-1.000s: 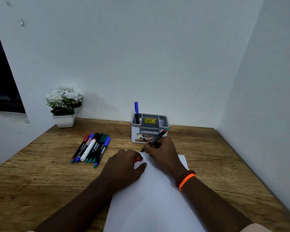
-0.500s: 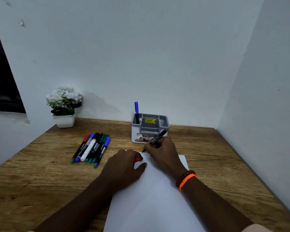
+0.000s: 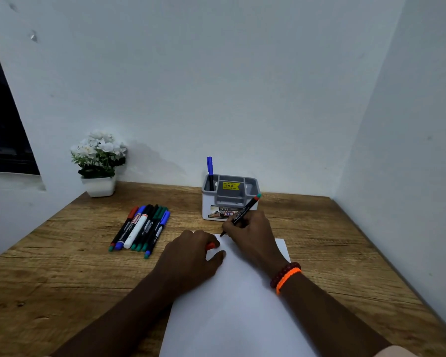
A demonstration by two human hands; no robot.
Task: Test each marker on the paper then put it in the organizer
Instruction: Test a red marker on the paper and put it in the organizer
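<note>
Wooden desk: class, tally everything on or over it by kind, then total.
Felt-tip markers: 9 (7 lying together, 1 blue-capped in the grey-and-white plastic organizer, 1 black in the right hand)
Organizer: 1
White paper sheet: 1
White-flowered potted plant: 1
Red marker cap, in the left hand: 1
Total: 13

Right hand writing on paper, left hand holding a cap.

The right hand [image 3: 250,234] grips a black marker [image 3: 240,215], tip down at the paper's [image 3: 237,305] far edge, its rear end tilted up toward the organizer [image 3: 231,200]. The left hand [image 3: 193,256] rests on the paper's left edge, fingers curled round a red cap [image 3: 210,246]. A blue marker [image 3: 209,171] stands in the organizer's left compartment. A row of markers [image 3: 142,228] lies on the table [image 3: 62,266] to the left, near a flower pot [image 3: 99,163].
</note>
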